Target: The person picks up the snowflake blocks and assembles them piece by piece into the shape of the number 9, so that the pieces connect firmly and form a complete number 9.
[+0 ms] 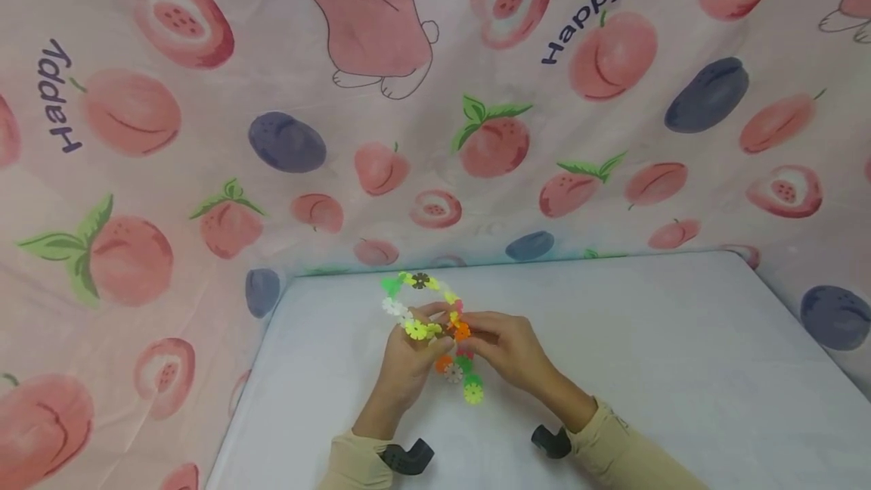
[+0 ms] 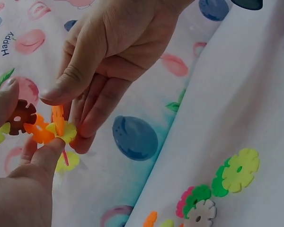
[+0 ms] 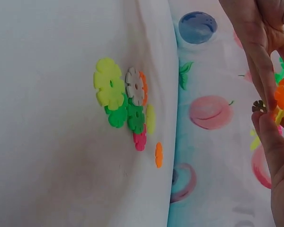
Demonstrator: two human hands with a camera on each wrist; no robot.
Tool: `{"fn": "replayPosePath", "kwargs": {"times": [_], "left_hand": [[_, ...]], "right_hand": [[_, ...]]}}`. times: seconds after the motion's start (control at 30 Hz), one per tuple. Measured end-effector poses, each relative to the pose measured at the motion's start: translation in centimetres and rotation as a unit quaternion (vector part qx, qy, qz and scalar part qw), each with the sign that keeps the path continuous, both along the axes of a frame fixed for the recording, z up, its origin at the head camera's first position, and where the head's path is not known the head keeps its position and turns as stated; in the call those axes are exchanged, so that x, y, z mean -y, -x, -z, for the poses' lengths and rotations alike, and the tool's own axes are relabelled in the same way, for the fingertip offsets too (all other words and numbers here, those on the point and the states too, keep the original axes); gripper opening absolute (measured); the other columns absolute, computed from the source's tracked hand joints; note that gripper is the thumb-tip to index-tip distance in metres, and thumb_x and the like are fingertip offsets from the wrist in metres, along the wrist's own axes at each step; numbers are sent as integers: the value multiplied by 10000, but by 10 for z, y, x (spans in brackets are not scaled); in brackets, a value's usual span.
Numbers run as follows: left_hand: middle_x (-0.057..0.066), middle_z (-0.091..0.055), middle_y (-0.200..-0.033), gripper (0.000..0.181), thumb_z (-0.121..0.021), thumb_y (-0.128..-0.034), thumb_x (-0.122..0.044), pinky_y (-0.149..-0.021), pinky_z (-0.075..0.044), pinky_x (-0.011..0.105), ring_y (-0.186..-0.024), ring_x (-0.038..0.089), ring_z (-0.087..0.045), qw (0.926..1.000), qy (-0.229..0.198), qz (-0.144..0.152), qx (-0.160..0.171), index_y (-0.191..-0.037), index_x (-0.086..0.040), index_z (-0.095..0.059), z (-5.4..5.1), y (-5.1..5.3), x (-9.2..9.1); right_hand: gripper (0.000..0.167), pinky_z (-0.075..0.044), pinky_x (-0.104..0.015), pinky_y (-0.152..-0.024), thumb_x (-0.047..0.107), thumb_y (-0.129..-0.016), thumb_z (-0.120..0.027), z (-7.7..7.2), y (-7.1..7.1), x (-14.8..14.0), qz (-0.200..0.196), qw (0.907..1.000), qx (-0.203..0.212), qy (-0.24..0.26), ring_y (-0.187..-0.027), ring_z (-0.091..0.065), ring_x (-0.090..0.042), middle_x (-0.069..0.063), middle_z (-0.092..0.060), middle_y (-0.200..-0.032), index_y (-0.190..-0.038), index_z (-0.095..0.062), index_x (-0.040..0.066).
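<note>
A curved chain of flower-shaped plastic snowflake discs [image 1: 416, 330], in green, brown, yellow, white and orange, is up between both hands. My left hand [image 1: 403, 365] holds the chain near a brown disc [image 2: 22, 117], one fingertip touching a yellow disc [image 2: 68, 132]. Opposite it, my right hand [image 1: 512, 345] pinches an upright orange disc [image 2: 58, 120] between thumb and fingers, where it meets that yellow one. Below the hands, loose discs lie clustered on the table, among them a yellow-green disc [image 1: 473, 392], a grey-white disc [image 1: 454, 373] and a green disc [image 3: 136, 117].
The table [image 1: 653, 354] has a white cover. Behind and to the left hangs a pink fruit-print curtain [image 1: 435, 119], meeting the table's far edge. Black curved pieces [image 1: 408, 457] sit at the wrists by the beige sleeves [image 1: 357, 461].
</note>
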State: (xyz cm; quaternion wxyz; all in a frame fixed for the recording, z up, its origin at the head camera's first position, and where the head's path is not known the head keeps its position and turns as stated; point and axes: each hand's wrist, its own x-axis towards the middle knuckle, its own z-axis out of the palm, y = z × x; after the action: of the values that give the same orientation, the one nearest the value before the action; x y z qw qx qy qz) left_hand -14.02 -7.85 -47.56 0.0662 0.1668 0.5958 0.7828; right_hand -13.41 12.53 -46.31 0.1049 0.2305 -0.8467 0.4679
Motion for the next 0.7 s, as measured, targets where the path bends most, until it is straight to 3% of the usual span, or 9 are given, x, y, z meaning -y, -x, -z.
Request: {"fn": "replayPosePath", "kwargs": {"times": [0.2, 0.4, 0.7], "left_hand": [[198, -530, -1464, 376, -713, -932, -25, -1047, -513, 280, -1288, 228, -600, 10000, 21, 33, 51, -1219, 80, -494, 2, -2, -1], [162, -539, -1461, 414, -714, -942, -67, -1040, -517, 287, -1282, 218, -609, 9994, 304, 134, -81, -1295, 25, -518, 2, -3, -5], [168, -531, -1467, 320, -704, -945, -47, -1052, -509, 275, -1341, 266, -560, 9984, 504, 118, -238, -1159, 47, -486, -2, -4, 0]], "right_hand": [[395, -608, -292, -842, 146, -827, -838, -1, -1, 1, 174, 9991, -345, -175, -1054, -746, -197, -29, -762, -1184, -1212, -758, 114], [370, -608, -308, -853, 223, -847, -827, -6, -3, 0, 342, 9978, -296, -487, -1034, -749, -157, 1, -769, -1162, -1205, -766, 150], [387, -597, -236, -831, 246, -845, -828, -6, -3, -1, 276, 9990, -130, -312, -1027, -749, -139, -7, -765, -1173, -1212, -760, 143]]}}
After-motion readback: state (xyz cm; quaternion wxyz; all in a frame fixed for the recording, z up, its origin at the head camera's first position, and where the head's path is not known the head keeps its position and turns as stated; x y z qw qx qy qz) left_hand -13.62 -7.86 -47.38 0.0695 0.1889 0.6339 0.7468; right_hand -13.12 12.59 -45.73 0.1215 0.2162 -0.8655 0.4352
